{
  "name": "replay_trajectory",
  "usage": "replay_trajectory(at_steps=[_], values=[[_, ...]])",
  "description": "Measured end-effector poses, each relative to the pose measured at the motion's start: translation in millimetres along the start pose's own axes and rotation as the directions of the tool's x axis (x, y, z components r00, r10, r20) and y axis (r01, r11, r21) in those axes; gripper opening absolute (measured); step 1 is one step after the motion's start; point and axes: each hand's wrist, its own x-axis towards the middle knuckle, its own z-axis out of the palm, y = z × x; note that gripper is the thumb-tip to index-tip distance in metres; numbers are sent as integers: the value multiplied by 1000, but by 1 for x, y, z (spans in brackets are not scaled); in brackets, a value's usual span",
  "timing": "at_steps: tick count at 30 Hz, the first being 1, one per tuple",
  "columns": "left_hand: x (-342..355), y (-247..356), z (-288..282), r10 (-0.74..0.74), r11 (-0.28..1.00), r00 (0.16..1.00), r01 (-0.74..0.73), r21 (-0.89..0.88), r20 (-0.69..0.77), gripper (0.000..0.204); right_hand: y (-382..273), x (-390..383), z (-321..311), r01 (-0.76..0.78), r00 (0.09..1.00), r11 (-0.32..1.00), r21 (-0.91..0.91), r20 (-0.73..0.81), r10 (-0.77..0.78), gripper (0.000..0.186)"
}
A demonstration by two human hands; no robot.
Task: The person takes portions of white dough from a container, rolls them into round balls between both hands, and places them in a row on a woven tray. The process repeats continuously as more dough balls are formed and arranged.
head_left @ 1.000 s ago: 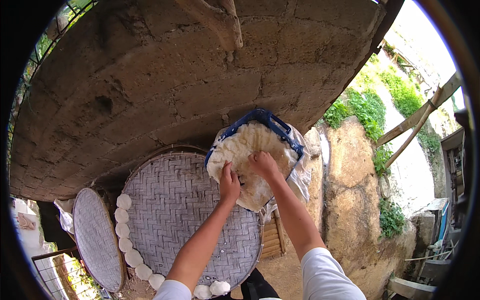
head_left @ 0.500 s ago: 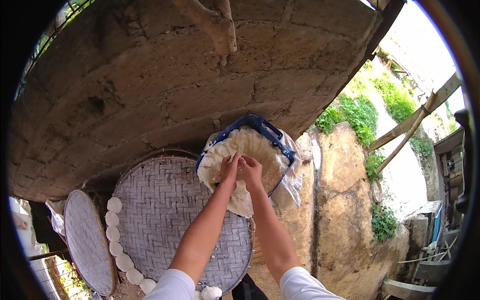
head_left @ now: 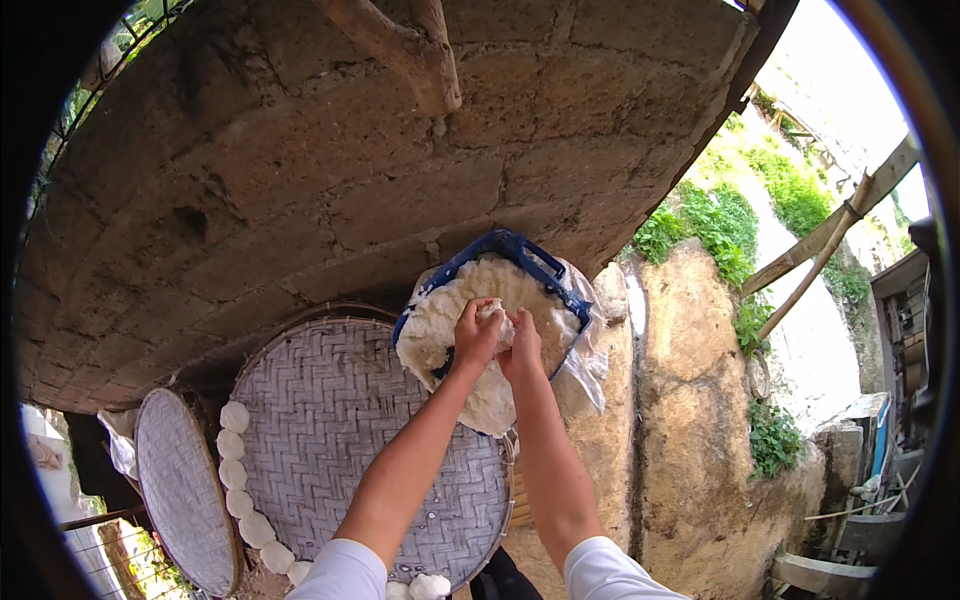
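Observation:
Over a blue plastic basket (head_left: pixel 543 258), my two hands meet around a lump of white, crumbly mash (head_left: pixel 494 311). The fingers of my left hand (head_left: pixel 476 335) curl around its left side. My right hand (head_left: pixel 523 345) presses on it from the right with bent fingers. Much of the lump is hidden between my palms. White mash (head_left: pixel 440 318) of the same look fills the basket, which is lined with a white plastic sack (head_left: pixel 588 372). Several round white patties (head_left: pixel 256 530) sit in a row along the left edge of a large woven tray (head_left: pixel 330 420).
A smaller woven tray (head_left: pixel 185 490) leans at the left. Behind the basket rises a block wall (head_left: pixel 330 200) with a forked branch (head_left: pixel 415 55) jutting from it. To the right lies worn, stained concrete ground (head_left: pixel 695 400) with green plants and wooden poles (head_left: pixel 825 235) beyond.
My hands have parted slightly and turned, so the white lump between them now shows more. My right hand has shifted a little to the right. The view has moved slightly.

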Motion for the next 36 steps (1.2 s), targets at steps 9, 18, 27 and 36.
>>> replay_trajectory(at_steps=[9,18,27,36], values=[[3,18,-17,-483,632,876,360,-686,15,36,-35,-30,11,535,770,315,-784,301,-562,34],[-1,11,-8,-348,891,937,323,-319,-20,49,-19,-11,16,-53,988,974,221,154,19,51],[-12,20,-19,-483,416,818,527,-741,311,48,-15,-31,13,634,703,268,-725,397,-590,33],[-18,13,-28,-422,349,846,482,-803,324,42,-45,-73,22,674,564,-222,-704,685,-461,51]])
